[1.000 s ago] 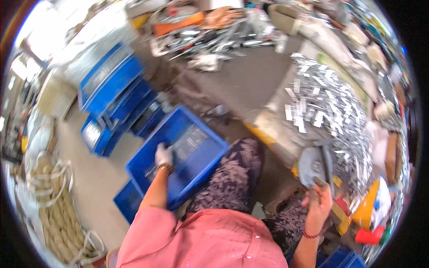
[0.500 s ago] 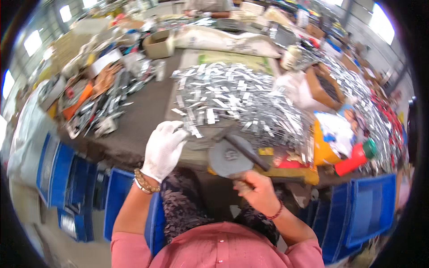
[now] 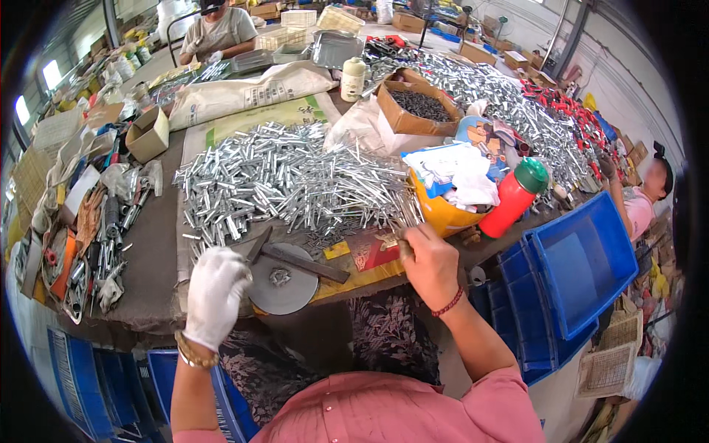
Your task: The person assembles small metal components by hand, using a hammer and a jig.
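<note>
My left hand (image 3: 213,297), in a white knit glove, hovers by the front left of the metal pile, just left of a round grey disc (image 3: 295,299). Its fingers are curled in; what they may hold is hidden. My bare right hand (image 3: 430,267) is closed in a pinch at the near right end of the pile, close to thin metal rods (image 3: 402,210). Whatever lies between its fingertips cannot be made out. A hammer (image 3: 303,262) rests across the disc, head to the left. Beyond it spread many short silvery metal tubes (image 3: 258,177).
Right of the pile stand a yellow container (image 3: 436,214) with plastic bags, a red flask (image 3: 509,199) with a green lid, and a carton (image 3: 399,111) of dark small parts. Blue bins (image 3: 583,258) flank me. Co-workers sit across (image 3: 221,33) and at the far right (image 3: 641,203).
The view has swung to the right. My right hand has gone from below the disc up to the thin rods at the pile's right end. My left hand remains near the pile's front left.
</note>
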The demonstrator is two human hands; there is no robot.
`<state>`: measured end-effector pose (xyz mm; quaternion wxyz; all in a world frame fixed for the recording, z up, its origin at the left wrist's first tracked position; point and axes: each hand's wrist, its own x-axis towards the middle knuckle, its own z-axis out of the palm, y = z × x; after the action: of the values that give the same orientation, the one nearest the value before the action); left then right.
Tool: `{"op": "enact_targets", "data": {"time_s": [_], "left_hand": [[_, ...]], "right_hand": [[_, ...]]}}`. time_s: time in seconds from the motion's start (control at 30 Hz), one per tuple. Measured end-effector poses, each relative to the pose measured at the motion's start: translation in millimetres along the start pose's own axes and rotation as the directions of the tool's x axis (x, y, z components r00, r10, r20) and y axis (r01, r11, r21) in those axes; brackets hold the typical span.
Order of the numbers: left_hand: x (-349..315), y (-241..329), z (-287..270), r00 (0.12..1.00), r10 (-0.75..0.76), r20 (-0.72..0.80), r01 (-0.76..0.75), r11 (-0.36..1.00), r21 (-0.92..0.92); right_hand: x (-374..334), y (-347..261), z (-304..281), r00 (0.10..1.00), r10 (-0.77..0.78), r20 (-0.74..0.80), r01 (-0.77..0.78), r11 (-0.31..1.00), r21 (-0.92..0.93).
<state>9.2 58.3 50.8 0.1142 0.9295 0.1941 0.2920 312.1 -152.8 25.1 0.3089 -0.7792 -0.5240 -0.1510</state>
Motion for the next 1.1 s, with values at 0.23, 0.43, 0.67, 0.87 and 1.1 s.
{"op": "enact_targets", "data": {"time_s": [0.23,0.43,0.67,0.87,1.1], "left_hand": [[-19.6,28.0,20.5,1.0,-0.016,0.015,0.016,1.0,-0.018],[-35.6,12.7,29.1,0.992,-0.097,0.081,0.106,0.988,-0.109],[-36.1,14.0,31.2,0.996,-0.08,0.041,0.082,0.995,-0.058],[-35.3,14.3,33.7,0.997,-0.072,0.023,0.074,0.993,-0.087],[-39.2,12.6,34.9,0.997,-0.083,0.005,0.083,0.993,-0.088]], "right_hand": [[13.7,23.6,40.3,0.994,-0.105,-0.016,0.104,0.994,-0.035],[9.3,18.1,35.6,0.999,-0.05,-0.008,0.049,0.994,-0.099],[9.1,20.1,32.3,0.997,0.022,0.074,-0.015,0.995,-0.095],[10.6,-9.3,26.7,0.993,-0.049,-0.107,0.083,0.935,0.344],[-3.8,-80.0,65.7,0.963,-0.108,0.247,-0.171,0.463,0.87]]}}
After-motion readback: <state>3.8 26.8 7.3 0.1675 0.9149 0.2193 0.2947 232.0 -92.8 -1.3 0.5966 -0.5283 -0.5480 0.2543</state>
